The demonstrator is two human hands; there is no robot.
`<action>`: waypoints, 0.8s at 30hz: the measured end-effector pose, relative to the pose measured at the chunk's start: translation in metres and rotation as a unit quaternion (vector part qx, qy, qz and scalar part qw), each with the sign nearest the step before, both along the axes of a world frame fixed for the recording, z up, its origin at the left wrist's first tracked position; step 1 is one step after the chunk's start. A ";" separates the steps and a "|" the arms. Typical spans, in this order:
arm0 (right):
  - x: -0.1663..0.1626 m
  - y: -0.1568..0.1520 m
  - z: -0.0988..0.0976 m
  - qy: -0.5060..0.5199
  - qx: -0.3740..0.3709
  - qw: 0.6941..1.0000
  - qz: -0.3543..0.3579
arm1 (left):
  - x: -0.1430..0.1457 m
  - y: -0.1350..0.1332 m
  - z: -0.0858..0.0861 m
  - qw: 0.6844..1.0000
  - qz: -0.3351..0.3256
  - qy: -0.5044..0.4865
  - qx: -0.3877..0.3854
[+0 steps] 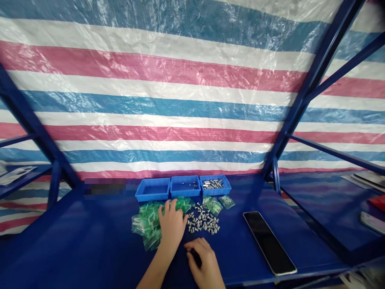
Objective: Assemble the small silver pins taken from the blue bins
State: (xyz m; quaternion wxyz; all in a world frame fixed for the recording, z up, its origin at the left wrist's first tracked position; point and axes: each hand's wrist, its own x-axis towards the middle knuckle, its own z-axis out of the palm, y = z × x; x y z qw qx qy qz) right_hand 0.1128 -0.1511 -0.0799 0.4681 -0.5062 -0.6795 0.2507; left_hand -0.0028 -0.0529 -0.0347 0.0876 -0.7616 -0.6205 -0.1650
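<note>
My left hand [172, 224] rests with spread fingers on a heap of clear green-printed plastic bags [147, 224], its thumb close to a loose pile of small metal parts [203, 220]. My right hand [206, 261] lies lower on the blue table [90, 245], near the front. Its fingers curl around a small dark object [196, 257], which they largely hide. Behind the pile stand several blue plastic bins, the right bin [215, 187] holding metal parts. Two small green bags [226, 202] lie near it.
A black-screened tablet or large phone [269, 243] lies to the right on the table. Blue steel frame bars [313, 76] rise on both sides, with a striped tarpaulin [150, 100] behind. Another blue shelf [319, 200] to the right holds a phone and papers.
</note>
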 end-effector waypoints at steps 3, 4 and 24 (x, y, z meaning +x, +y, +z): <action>0.000 -0.001 0.002 0.006 -0.004 1.000 0.002 | 0.001 0.002 -0.001 1.000 -0.007 0.000 -0.006; 0.000 0.000 0.003 0.007 -0.005 1.000 0.002 | 0.002 0.002 -0.001 1.000 -0.010 0.000 -0.007; 0.003 0.002 -0.003 -0.014 0.003 1.000 0.020 | 0.005 0.007 0.002 0.993 -0.116 -0.026 -0.020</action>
